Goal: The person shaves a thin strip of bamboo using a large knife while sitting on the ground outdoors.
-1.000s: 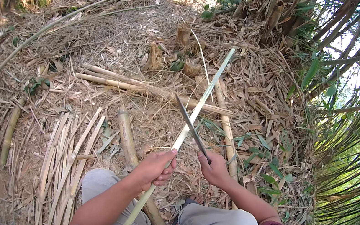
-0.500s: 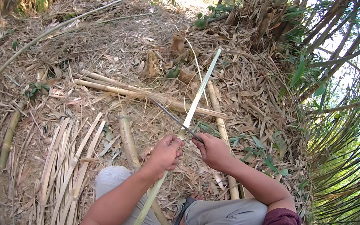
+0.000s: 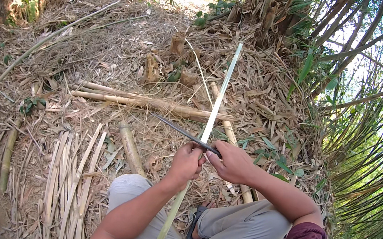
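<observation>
A long pale-green bamboo strip (image 3: pixel 215 110) runs from my lap up and away, leaning slightly right. My left hand (image 3: pixel 186 162) is closed around it near its middle. In my right hand (image 3: pixel 233 161), just to the right, is a long dark-bladed knife (image 3: pixel 174 127). Its blade crosses the strip right above my left fingers and points to the upper left. My right fingers wrap the knife's handle, which is mostly hidden. The two hands are almost touching.
Split bamboo strips (image 3: pixel 70 185) lie in a pile at the left. Bamboo poles (image 3: pixel 154 105) lie across the ground ahead, with a thick green pole (image 3: pixel 131 147) near my knee. Cut stumps (image 3: pixel 151 68) stand beyond. A bamboo clump (image 3: pixel 284 20) rises at the far right.
The knife has come back along the strip toward my left hand, and its blade now lies flatter. Both hands appear slightly further right and lower in the view.
</observation>
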### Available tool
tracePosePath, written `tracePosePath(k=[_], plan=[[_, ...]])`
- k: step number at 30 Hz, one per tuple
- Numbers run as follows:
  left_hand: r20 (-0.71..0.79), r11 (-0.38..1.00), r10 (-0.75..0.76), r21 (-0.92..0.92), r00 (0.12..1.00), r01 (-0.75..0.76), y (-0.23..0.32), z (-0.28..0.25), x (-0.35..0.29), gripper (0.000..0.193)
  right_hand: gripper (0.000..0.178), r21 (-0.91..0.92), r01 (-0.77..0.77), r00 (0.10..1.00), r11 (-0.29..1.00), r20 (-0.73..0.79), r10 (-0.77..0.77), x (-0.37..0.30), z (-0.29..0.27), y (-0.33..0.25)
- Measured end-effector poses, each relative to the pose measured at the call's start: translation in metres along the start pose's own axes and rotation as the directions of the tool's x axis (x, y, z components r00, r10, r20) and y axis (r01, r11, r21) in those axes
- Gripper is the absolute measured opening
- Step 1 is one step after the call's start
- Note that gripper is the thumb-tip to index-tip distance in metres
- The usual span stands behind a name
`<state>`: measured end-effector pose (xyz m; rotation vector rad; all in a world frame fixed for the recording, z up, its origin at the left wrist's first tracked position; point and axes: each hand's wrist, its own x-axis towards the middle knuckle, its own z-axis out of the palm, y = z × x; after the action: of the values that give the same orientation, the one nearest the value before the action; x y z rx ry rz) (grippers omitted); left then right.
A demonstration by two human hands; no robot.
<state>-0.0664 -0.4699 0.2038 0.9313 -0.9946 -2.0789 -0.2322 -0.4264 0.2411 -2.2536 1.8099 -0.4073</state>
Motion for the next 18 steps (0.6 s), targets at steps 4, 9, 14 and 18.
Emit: tracePosePath(k=[4,9,14,18], plan=[[-0.022,1.000,-0.019,0.019,1.000,0.019,-0.006,0.000,-0.004,0.010,0.049,-0.056,0.009,0.999,0.998,0.051,-0.006,-0.003,0.002,-0.006],[-0.080,0.998,0.021,0.058,0.997,-0.017,-0.007,0.003,-0.006,0.011,0.052,-0.086,0.037,0.999,0.996,-0.023,-0.039,0.007,0.009,-0.002],[-0.130,0.970,0.223,0.132,0.966,-0.206,-0.015,0.002,-0.011,0.013,0.057,-0.183,0.134,0.981,0.974,-0.112,-0.156,0.009,0.010,-0.003],[-0.143,0.907,0.366,0.277,0.920,-0.318,-0.023,0.000,-0.008,0.016,0.060,-0.286,0.197,0.941,0.938,-0.215,-0.263,0.014,0.012,0.008]])
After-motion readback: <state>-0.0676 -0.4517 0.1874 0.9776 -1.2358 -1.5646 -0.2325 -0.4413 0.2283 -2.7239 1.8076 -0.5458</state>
